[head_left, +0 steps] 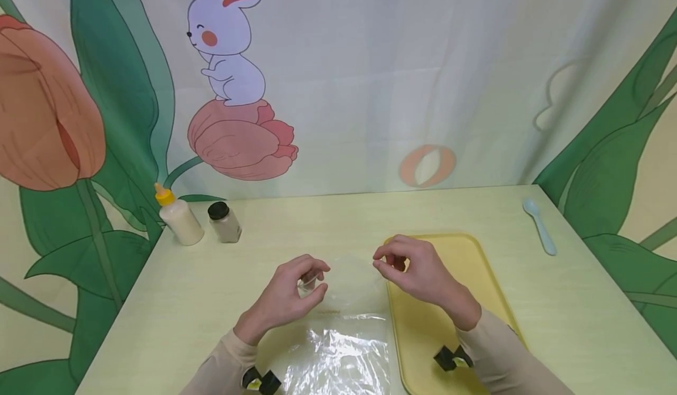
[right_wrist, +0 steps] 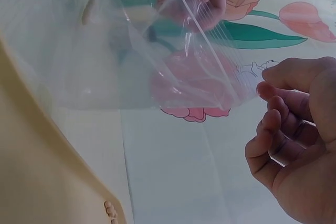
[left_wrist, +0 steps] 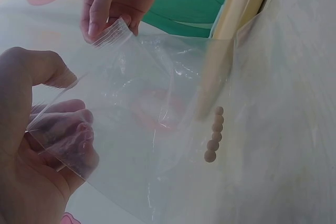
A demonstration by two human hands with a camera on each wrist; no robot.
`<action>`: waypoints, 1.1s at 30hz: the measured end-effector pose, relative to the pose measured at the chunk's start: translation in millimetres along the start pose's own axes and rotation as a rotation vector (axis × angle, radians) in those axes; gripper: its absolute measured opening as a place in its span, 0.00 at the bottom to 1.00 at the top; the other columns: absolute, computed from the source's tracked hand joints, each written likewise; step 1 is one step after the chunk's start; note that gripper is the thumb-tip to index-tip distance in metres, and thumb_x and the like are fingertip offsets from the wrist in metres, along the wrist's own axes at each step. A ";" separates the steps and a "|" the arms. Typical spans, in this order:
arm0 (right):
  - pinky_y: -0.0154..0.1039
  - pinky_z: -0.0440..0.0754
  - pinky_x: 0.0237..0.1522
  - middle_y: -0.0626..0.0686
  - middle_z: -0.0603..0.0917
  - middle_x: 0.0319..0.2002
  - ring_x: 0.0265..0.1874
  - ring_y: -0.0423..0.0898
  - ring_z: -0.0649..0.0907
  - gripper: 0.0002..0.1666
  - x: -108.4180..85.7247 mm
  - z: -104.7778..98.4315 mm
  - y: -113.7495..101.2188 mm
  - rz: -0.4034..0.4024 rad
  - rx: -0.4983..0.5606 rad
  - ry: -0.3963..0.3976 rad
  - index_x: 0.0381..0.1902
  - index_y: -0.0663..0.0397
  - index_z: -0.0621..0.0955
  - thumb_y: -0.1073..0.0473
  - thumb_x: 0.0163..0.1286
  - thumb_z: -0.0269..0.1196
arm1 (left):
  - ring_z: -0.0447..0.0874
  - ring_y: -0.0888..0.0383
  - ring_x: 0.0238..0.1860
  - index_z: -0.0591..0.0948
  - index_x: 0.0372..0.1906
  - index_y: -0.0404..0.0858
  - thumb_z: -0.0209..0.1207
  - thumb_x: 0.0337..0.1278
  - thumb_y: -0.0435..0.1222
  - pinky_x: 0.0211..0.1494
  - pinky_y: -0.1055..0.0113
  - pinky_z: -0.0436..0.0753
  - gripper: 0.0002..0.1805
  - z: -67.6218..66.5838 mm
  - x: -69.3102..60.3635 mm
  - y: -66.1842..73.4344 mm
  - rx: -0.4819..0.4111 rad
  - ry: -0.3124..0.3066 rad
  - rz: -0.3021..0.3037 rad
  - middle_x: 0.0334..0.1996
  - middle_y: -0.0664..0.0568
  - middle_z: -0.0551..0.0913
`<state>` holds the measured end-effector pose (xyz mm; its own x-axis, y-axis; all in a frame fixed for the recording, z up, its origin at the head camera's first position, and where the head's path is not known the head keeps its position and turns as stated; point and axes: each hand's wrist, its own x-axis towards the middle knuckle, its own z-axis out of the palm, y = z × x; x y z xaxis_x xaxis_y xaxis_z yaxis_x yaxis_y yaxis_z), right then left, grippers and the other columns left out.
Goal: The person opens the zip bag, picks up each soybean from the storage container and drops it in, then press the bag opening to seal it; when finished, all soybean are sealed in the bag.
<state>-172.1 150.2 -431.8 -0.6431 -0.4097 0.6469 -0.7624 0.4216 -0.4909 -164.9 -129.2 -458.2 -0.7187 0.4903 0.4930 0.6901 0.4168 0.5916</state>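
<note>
The bench (head_left: 587,324) lies below your fingers, with the yellow tray (head_left: 418,333) beneath your right ones. The clear zip bag (head_left: 344,354) stretches between both sets of fingers and spreads back toward you. Your left hand (head_left: 288,292) curls its fingers round one corner of the mouth, thumb at the lip; your right hand (head_left: 418,271) pinches the other corner. Best to pull the corners evenly, lightly, since such thin film probably slips or creases. Mind the row of beads (left_wrist: 214,135), nearer you than your fingers; whether inside the bag, I cannot tell.
</note>
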 end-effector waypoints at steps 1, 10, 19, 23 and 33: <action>0.30 0.74 0.23 0.40 0.75 0.23 0.21 0.37 0.74 0.08 0.0 -0.3 0.7 0.006 -0.003 -0.001 0.31 0.47 0.85 0.67 0.56 0.69 | 0.73 0.64 0.28 0.81 0.43 0.43 0.63 0.53 0.32 0.33 0.72 0.75 0.12 0.0 -0.4 0.0 -0.001 0.000 0.001 0.31 0.59 0.79; 0.31 0.74 0.23 0.40 0.74 0.22 0.20 0.37 0.73 0.06 0.7 -3.7 9.4 0.062 -0.022 -0.008 0.30 0.49 0.85 0.66 0.57 0.69 | 0.73 0.66 0.29 0.81 0.43 0.41 0.63 0.52 0.32 0.33 0.72 0.75 0.11 2.0 -0.2 -0.6 0.004 0.004 0.008 0.30 0.62 0.78; 0.30 0.72 0.23 0.41 0.74 0.21 0.21 0.36 0.72 0.01 1.1 -2.9 24.6 0.103 -0.037 -0.026 0.29 0.51 0.85 0.63 0.59 0.69 | 0.73 0.66 0.28 0.81 0.43 0.42 0.63 0.53 0.32 0.33 0.72 0.75 0.11 3.9 -1.0 -0.8 0.004 0.006 0.016 0.30 0.60 0.78; 0.29 0.71 0.24 0.42 0.74 0.22 0.21 0.37 0.71 0.02 2.4 -2.2 31.5 0.159 -0.045 -0.058 0.30 0.50 0.86 0.63 0.59 0.69 | 0.73 0.66 0.28 0.81 0.43 0.43 0.63 0.53 0.33 0.33 0.72 0.75 0.11 2.7 -1.2 0.0 0.018 0.003 0.007 0.30 0.57 0.79; 0.31 0.73 0.25 0.43 0.75 0.22 0.22 0.39 0.73 0.03 5.0 -0.8 53.4 0.255 -0.066 -0.125 0.32 0.53 0.86 0.59 0.61 0.68 | 0.73 0.65 0.28 0.81 0.43 0.41 0.63 0.53 0.32 0.33 0.72 0.75 0.11 1.7 -1.7 -1.9 0.019 0.006 0.021 0.30 0.58 0.79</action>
<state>-216.0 171.3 -454.3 -0.8204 -0.3783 0.4288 -0.5713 0.5737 -0.5869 -164.8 -129.4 -461.2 -0.7041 0.4948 0.5092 0.7069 0.4208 0.5686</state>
